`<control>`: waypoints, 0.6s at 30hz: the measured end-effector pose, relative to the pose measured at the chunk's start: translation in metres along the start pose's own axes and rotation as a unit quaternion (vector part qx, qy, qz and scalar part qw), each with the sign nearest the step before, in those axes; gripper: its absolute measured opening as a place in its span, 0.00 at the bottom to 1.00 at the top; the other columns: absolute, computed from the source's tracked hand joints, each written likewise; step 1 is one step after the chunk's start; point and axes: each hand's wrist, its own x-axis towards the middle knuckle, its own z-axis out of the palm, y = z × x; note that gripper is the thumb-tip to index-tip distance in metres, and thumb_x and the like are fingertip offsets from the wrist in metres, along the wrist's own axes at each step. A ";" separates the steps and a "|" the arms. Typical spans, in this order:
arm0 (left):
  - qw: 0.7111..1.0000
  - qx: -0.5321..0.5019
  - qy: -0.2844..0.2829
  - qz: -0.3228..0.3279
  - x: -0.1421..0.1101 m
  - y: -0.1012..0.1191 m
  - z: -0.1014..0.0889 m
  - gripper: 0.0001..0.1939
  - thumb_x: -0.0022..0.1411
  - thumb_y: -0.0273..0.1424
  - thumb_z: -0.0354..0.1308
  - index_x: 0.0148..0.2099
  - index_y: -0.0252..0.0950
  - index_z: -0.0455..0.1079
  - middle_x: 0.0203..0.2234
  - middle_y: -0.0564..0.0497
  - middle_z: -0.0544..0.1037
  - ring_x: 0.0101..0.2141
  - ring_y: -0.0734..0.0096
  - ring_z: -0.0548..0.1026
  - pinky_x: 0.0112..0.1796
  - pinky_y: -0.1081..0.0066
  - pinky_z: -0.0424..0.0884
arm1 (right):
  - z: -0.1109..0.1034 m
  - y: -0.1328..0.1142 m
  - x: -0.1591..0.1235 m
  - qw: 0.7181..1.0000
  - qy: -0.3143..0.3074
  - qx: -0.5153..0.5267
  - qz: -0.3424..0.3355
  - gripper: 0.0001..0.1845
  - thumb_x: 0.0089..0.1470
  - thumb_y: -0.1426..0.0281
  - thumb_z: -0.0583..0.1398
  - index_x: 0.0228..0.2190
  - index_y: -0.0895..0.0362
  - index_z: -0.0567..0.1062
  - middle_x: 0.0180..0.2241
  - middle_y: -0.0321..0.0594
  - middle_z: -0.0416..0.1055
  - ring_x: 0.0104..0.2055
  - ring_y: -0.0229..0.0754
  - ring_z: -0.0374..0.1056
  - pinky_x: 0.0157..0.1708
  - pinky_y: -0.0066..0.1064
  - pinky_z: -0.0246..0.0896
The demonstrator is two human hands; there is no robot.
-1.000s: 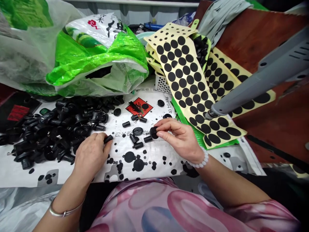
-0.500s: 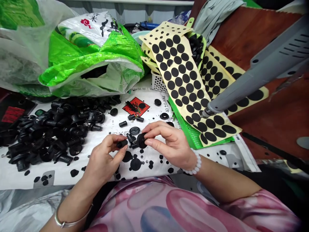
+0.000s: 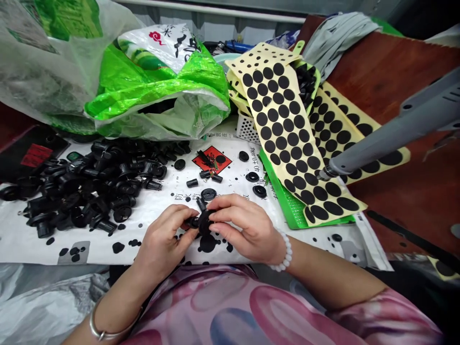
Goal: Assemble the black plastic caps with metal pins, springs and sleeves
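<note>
My left hand (image 3: 163, 242) pinches a small black cylindrical piece (image 3: 193, 222) between thumb and fingers. My right hand (image 3: 244, 230) grips a round black disc-shaped part (image 3: 205, 222), and the two pieces touch between my hands just above the spotted white sheet (image 3: 21, 239). A large pile of black plastic parts (image 3: 89, 184) lies to the left of my hands. A few loose black pieces (image 3: 209, 194) lie just beyond my fingers.
Yellow sheets of black round pads (image 3: 283, 136) drape over a green tray (image 3: 293, 208) at the right. A grey tool arm (image 3: 391, 136) reaches in from the right. Green and clear plastic bags (image 3: 143, 91) stand behind the pile. A small white basket (image 3: 247, 129) sits behind the sheets.
My left hand picked a small piece from beside the pile and moved right. My right hand brought the disc part toward me, and the two parts now meet.
</note>
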 end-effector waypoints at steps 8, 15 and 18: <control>0.994 -0.070 -0.082 -0.015 -0.007 0.005 -0.004 0.17 0.63 0.23 0.48 0.52 0.43 0.63 0.36 0.52 0.69 0.36 0.76 0.71 0.36 0.77 0.68 | 0.008 0.008 -0.003 0.998 -0.058 0.005 -0.037 0.06 0.59 0.73 0.55 0.36 0.60 0.71 0.39 0.49 0.72 0.42 0.40 0.69 0.41 0.32 0.69; 0.988 -0.077 -0.123 -0.053 -0.008 0.001 -0.001 0.11 0.63 0.25 0.47 0.45 0.39 0.66 0.34 0.52 0.72 0.36 0.73 0.71 0.37 0.74 0.67 | 0.002 0.008 0.000 0.978 -0.161 -0.085 -0.104 0.19 0.62 0.65 0.51 0.50 0.66 0.65 0.42 0.54 0.69 0.43 0.44 0.67 0.39 0.33 0.69; 0.990 -0.047 -0.128 -0.031 -0.008 0.002 0.000 0.06 0.64 0.27 0.48 0.38 0.37 0.66 0.28 0.53 0.71 0.31 0.73 0.71 0.32 0.74 0.66 | 0.002 0.010 0.003 0.964 -0.201 -0.136 -0.105 0.17 0.63 0.70 0.49 0.49 0.67 0.65 0.38 0.51 0.71 0.38 0.44 0.68 0.34 0.33 0.69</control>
